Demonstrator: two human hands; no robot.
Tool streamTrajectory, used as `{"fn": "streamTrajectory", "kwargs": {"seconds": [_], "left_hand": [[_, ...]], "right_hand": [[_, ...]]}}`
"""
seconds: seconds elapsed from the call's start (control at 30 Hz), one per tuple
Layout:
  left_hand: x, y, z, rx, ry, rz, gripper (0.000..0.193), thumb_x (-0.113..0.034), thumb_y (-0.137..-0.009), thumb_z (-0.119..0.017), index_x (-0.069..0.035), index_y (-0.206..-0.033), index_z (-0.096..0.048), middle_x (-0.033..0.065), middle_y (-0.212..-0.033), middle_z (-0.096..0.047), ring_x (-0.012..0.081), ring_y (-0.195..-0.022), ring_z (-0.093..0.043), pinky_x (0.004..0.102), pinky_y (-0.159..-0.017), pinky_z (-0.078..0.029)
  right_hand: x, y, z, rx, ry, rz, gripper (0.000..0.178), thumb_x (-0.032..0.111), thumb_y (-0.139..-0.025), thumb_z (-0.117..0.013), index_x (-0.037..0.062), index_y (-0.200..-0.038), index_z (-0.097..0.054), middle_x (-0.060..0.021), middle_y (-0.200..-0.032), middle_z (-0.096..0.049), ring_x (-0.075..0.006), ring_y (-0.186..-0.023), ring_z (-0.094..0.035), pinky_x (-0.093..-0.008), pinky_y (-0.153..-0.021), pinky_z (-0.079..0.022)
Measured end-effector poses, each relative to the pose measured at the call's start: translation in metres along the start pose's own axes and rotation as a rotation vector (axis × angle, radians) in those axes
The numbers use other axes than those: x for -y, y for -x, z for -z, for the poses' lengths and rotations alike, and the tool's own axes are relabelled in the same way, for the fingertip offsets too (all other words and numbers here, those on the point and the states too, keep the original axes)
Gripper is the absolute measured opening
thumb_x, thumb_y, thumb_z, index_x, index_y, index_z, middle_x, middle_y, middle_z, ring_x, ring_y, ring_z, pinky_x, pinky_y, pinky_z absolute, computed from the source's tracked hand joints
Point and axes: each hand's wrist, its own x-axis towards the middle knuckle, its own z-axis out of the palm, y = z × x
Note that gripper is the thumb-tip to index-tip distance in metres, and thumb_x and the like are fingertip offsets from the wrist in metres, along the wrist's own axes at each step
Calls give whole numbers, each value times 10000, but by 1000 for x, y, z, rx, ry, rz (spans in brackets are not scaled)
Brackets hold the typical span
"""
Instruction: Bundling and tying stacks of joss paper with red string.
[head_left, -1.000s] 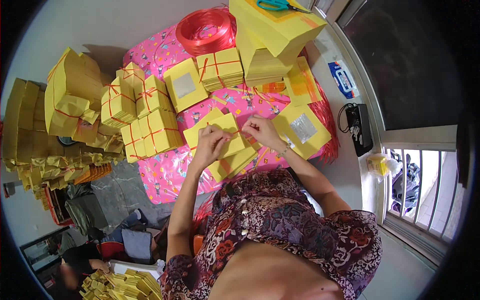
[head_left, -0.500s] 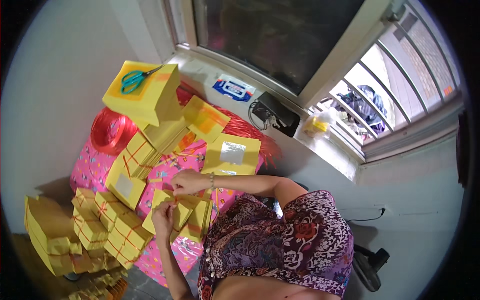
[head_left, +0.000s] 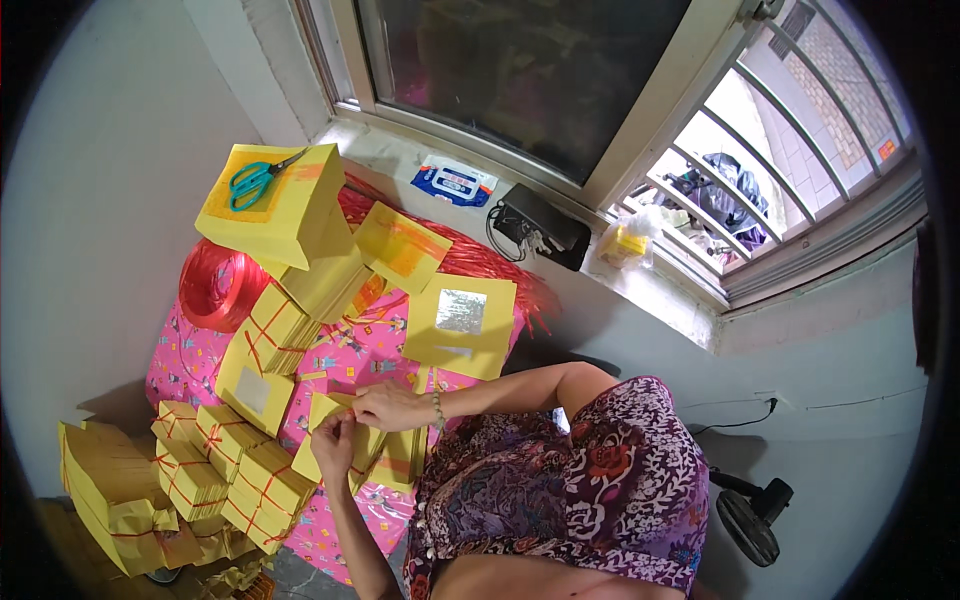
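Observation:
Both my hands meet over a small stack of yellow paper (head_left: pixel 333 455) lying on the pink patterned cloth (head_left: pixel 345 362). My left hand (head_left: pixel 333 447) pinches the stack's near edge, where a thin red string crosses it. My right hand (head_left: pixel 388 406) presses on the stack's top from the far side, fingers curled on the paper. A bracelet sits on my right wrist. More loose yellow sheets (head_left: pixel 402 462) lie just right of the stack.
Tied yellow bundles (head_left: pixel 240 480) pile at the left. A red string spool (head_left: pixel 215 287) stands near the wall. Teal scissors (head_left: pixel 254 181) lie on a tall yellow stack (head_left: pixel 290 215). Foil-centred sheets (head_left: pixel 461 322), a wipes pack (head_left: pixel 455 184) and a black box (head_left: pixel 543 228) sit by the window.
The view has swung round, so the window now fills the top. My hands stay together on the same yellow stack.

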Motion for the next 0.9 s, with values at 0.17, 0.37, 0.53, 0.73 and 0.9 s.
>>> {"fn": "streamTrajectory", "kwargs": {"seconds": [0.17, 0.37, 0.53, 0.73, 0.9], "left_hand": [[-10, 1, 1, 20, 94, 46, 121, -76, -829, -681, 5, -917, -700, 36, -751, -684, 90, -693, -607, 244, -657, -483], [-31, 8, -4, -36, -130, 42, 105, -87, -863, -649, 8, -903, -669, 28, -722, -664, 51, -680, -585, 229, -608, -464], [-23, 9, 1, 12, 7, -15, 106, -79, -881, -610, 17, -906, -648, 22, -719, -635, 43, -634, -532, 224, -580, -436], [-24, 5, 12, 137, 60, -22, 121, -69, -906, -561, 29, -926, -629, 17, -773, -617, 76, -718, -546, 228, -664, -447], [-23, 5, 9, 171, 83, 53, 103, -45, -894, -590, 33, -940, -640, 15, -790, -633, 71, -729, -560, 225, -674, -458]], "right_hand": [[0, -3, 2, -40, -82, -148, 123, 149, -758, -631, 50, -687, -623, -121, -705, -624, -306, -710, -620, -413, -622, -465], [-9, -8, 0, -27, -64, -233, 115, 164, -692, -703, 65, -718, -652, -99, -705, -655, -271, -650, -636, -396, -584, -459], [-23, -14, -5, -39, -164, -319, 162, 198, -660, -743, 81, -740, -663, -71, -702, -665, -231, -647, -645, -383, -579, -471], [-13, -14, 5, -28, -204, -278, 200, 205, -699, -754, 72, -753, -614, -50, -651, -638, -208, -648, -642, -363, -583, -458], [-13, -11, 6, -17, -126, -160, 179, 199, -728, -731, 77, -735, -600, -50, -628, -621, -218, -611, -622, -375, -585, -443]]}}
